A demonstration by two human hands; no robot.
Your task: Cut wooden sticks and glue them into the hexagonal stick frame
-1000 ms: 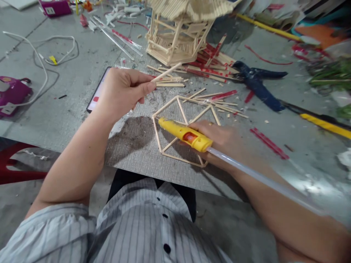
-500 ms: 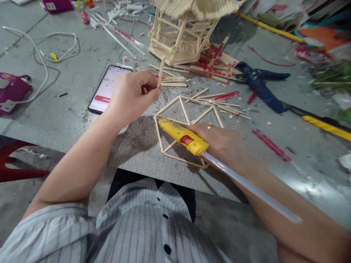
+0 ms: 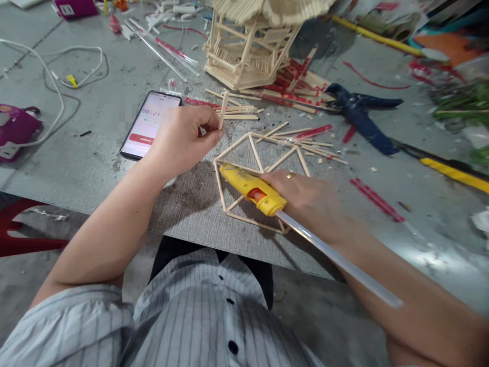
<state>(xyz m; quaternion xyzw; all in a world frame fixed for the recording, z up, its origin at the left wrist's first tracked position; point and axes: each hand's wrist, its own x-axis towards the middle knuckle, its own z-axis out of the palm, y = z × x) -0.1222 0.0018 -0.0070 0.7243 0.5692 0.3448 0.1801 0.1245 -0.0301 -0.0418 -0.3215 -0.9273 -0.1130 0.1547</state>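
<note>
Black-edged, the phone shows more of its screen than a second ago, though your left hand hides its right side. That hand pinches a short wooden stick between thumb and fingers; the stick slanted rightward before and now points nearly straight ahead. Your right hand remains wrapped round the yellow glue gun, nozzle near the left corner of the stick frame, flat on the table before you. Around them, a purple socket box sits far left, a wooden model house beyond, blue-handled pliers right; gun and hand block part of the frame. The held stick's long axis leans slightly right at its far end; the gun points left and away, its clear glue stick trailing back rightward.
</note>
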